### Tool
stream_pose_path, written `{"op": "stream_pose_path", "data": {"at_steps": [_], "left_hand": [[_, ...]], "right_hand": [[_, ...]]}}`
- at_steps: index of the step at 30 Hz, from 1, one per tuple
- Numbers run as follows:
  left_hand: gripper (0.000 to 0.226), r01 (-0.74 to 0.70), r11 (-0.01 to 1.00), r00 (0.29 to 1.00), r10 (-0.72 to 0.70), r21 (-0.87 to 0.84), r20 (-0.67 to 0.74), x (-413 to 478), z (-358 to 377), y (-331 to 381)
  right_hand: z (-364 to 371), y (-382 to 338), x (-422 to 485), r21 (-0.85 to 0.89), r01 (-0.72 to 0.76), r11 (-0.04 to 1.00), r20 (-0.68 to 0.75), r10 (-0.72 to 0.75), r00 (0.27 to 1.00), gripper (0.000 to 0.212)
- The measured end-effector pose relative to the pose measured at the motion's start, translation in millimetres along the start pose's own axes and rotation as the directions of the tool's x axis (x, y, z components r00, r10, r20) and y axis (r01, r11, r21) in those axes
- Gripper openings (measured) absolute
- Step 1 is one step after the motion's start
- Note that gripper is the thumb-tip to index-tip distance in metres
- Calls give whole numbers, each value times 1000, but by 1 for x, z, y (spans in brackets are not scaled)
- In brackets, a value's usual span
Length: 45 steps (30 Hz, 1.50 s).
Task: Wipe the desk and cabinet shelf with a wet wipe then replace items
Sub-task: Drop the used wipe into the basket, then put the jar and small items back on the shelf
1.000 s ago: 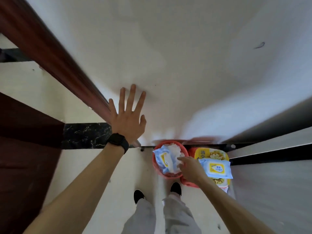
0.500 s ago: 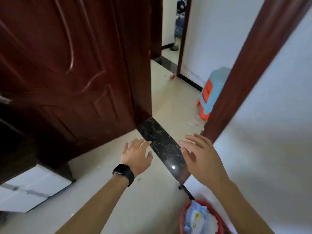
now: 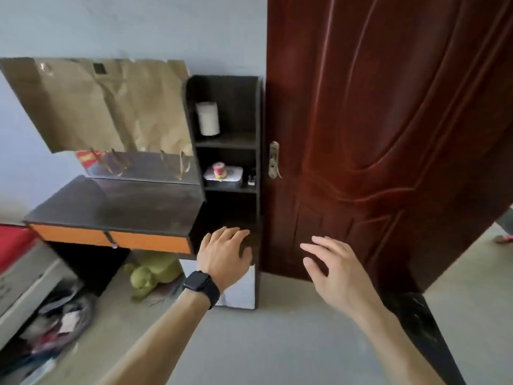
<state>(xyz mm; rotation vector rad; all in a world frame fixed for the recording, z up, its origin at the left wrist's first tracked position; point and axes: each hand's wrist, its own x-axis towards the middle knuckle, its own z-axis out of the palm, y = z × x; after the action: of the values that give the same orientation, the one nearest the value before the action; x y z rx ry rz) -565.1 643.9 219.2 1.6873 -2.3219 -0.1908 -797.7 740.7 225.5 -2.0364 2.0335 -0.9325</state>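
A dark desk [image 3: 116, 207] with an orange drawer front [image 3: 111, 238] stands at the left under a mirror partly covered with brown paper [image 3: 105, 107]. Beside it rises a narrow dark cabinet [image 3: 258, 162]. Its top shelf holds a white roll [image 3: 208, 119], the shelf below a white box with a small red-and-yellow jar [image 3: 220, 170] on it. My left hand [image 3: 222, 257], with a black watch on the wrist, hovers empty in front of the cabinet's lower part. My right hand [image 3: 330, 268] floats empty with spread fingers before the door. No wet wipe is in view.
A dark red wooden door [image 3: 388, 134] with a metal handle [image 3: 274, 161] stands open right of the cabinet. A green plush toy [image 3: 151, 273] lies on the floor under the desk. Bags and clutter [image 3: 52, 326] lie at the lower left beside a white box.
The view swung from the baskets by the wall, past the doorway, to the desk and cabinet. My right hand left the wipes basket and now holds nothing.
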Motion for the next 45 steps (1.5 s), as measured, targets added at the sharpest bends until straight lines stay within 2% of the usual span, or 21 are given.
{"op": "stream_pose_path", "data": {"at_steps": [5, 8, 15, 21, 24, 27, 29, 31, 33, 35, 37, 40, 45], "left_hand": [[49, 99, 995, 994, -97, 23, -50, 33, -22, -97], [49, 151, 988, 988, -151, 14, -30, 65, -24, -134], [45, 267, 964, 964, -267, -6, 12, 154, -4, -187], [44, 438, 886, 896, -418, -153, 148, 243, 11, -211], [45, 578, 727, 816, -516, -372, 261, 285, 29, -228], [43, 658, 504, 743, -556, -559, 373, 323, 48, -236], [48, 694, 312, 680, -579, -649, 449, 352, 62, -246], [44, 723, 127, 622, -549, -679, 559, 380, 77, -254], [37, 759, 6, 573, -480, -651, 664, 405, 91, -261], [44, 790, -95, 522, -415, -606, 745, 427, 104, -266], [54, 793, -185, 488, -377, -580, 787, 447, 113, -272], [50, 779, -245, 464, -393, -577, 794, 466, 128, -283], [39, 761, -230, 488, -413, -607, 769, 469, 142, -294]], "right_hand": [[60, -51, 68, 35, 43, 998, 108, -47, 993, 34], [85, -59, 107, 44, 65, 997, 156, -71, 985, 35], [150, -42, 214, 61, 72, 996, 269, -85, 959, 36], [208, -26, 324, 112, 30, 993, 406, -73, 911, 46], [244, -23, 376, 122, -40, 992, 474, -22, 880, 54], [283, -21, 416, 119, -174, 978, 507, 90, 857, 68], [309, -23, 445, 126, -266, 956, 486, 175, 856, 82], [334, -27, 469, 137, -344, 929, 453, 250, 856, 94], [356, -29, 487, 154, -414, 897, 411, 322, 853, 99], [372, -32, 497, 154, -472, 868, 390, 386, 836, 100], [386, -33, 507, 125, -498, 858, 377, 423, 824, 97], [404, -35, 512, 76, -550, 832, 370, 489, 790, 92], [415, -40, 508, 81, -569, 818, 290, 527, 799, 87]]}}
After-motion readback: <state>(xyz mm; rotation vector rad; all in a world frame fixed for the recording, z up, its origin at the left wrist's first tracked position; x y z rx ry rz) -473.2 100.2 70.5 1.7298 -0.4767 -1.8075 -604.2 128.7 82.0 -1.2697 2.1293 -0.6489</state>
